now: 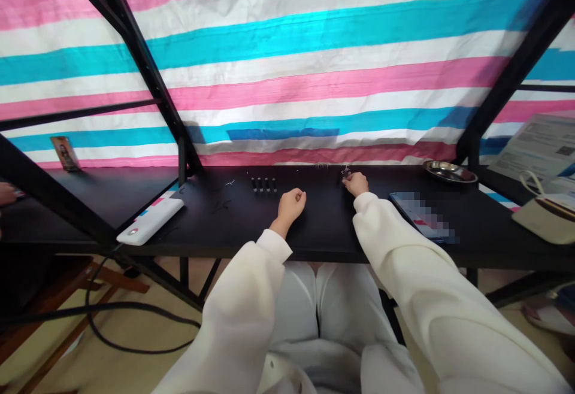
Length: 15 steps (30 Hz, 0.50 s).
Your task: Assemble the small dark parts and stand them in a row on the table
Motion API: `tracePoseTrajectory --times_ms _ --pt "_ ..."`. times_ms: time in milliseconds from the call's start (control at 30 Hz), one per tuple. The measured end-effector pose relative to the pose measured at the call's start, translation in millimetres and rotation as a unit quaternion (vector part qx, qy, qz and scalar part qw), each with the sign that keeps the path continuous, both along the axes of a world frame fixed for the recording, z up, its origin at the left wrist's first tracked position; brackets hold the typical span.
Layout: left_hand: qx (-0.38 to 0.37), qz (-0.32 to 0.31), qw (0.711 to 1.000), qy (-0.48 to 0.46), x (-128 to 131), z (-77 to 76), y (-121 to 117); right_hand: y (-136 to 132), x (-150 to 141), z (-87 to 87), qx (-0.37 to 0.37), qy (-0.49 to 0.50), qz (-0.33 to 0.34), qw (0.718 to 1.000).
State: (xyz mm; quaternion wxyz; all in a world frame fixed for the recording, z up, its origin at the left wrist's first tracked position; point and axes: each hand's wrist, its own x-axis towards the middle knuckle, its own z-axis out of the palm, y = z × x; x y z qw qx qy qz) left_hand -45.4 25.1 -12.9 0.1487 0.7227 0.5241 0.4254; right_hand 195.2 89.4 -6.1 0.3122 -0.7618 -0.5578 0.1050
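Note:
My left hand [291, 205] rests on the black tabletop in a loose fist; whatever its curled fingers may hold is hidden. To its left stand several short black cylinders with pale ends [264, 185], lined up in a row. Farther right, near the table's back edge, my right hand [356, 184] has its fingers pinched together at a small dark item with whitish bits [345, 172], too small to name. A thin white scrap [230, 182] lies left of the row. Some fine thin pieces [321, 166] sit by the back edge between the hands.
A white power strip or box [151, 221] lies at the left, by the black frame post. On the right are a phone-like device [422, 217], a shiny round metal dish [450, 172] and a beige pouch [545, 219]. Another person's hand [6, 194] shows at far left.

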Motion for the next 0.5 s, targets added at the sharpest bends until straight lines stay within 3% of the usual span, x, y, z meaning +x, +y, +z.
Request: tracePoseTrajectory --times_ms 233,500 --pt "0.001 0.000 1.000 0.002 0 1.7 -2 -3 -3 -3.3 0.004 -0.014 -0.032 0.999" --pt "-0.003 0.010 1.000 -0.011 0 1.0 -1 -11 -8 8.1 -0.033 -0.015 -0.042 0.998"
